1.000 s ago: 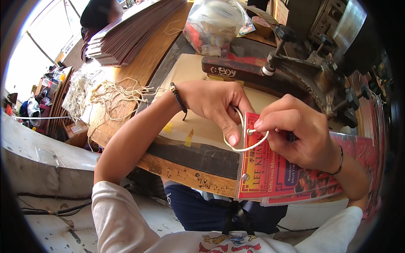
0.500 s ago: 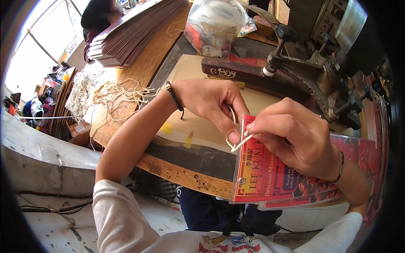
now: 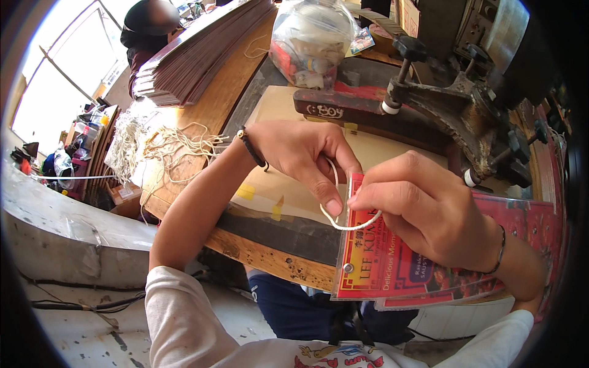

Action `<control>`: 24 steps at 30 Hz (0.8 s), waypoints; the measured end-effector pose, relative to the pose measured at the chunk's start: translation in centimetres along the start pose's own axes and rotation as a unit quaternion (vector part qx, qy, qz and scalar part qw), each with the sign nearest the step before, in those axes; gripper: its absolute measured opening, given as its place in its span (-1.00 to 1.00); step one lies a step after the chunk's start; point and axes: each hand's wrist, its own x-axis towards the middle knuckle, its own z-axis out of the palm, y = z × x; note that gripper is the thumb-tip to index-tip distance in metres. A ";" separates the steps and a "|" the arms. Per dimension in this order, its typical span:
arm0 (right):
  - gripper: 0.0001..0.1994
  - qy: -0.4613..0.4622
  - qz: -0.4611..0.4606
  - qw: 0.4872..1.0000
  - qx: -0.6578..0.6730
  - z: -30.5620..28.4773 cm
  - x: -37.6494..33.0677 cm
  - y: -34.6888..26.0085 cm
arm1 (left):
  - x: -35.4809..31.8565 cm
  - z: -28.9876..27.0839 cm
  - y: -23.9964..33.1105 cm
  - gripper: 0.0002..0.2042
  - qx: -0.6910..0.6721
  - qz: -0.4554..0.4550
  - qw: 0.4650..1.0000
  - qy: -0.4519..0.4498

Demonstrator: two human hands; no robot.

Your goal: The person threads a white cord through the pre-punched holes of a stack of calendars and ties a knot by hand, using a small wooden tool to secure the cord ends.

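A white cord [image 3: 353, 229] hangs in a loop at the upper left corner of a red and yellow laminated sign [image 3: 367, 273]. My left hand [image 3: 304, 156] is closed, with the cord passing between its thumb and fingers at the sign's edge. My right hand [image 3: 426, 211] pinches by the same corner, and the cord's other side runs up under its fingers. Those fingertips partly hide the corner, so any hole there is not visible. A metal eyelet [image 3: 348, 268] sits in the sign's lower left corner. More red signs [image 3: 521, 224] lie beneath my right forearm.
Loose cords [image 3: 178, 144] lie on the wooden table [image 3: 300, 270] at left, before a stack of boards [image 3: 196, 67]. A metal machine [image 3: 457, 113] with black knobs stands at right. Behind are a filled plastic bag [image 3: 313, 46] and a person [image 3: 144, 37].
The cord's loop has widened and now curves lower across the sign's front. My right fingers have shifted slightly at the corner; my left hand keeps nearly the same pose.
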 end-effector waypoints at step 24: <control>-0.63 0.027 -0.013 1.000 0.009 0.3 -0.1 0.3 | 0.5 0.1 -1.4 -0.81 -0.047 0.056 0.997 0.007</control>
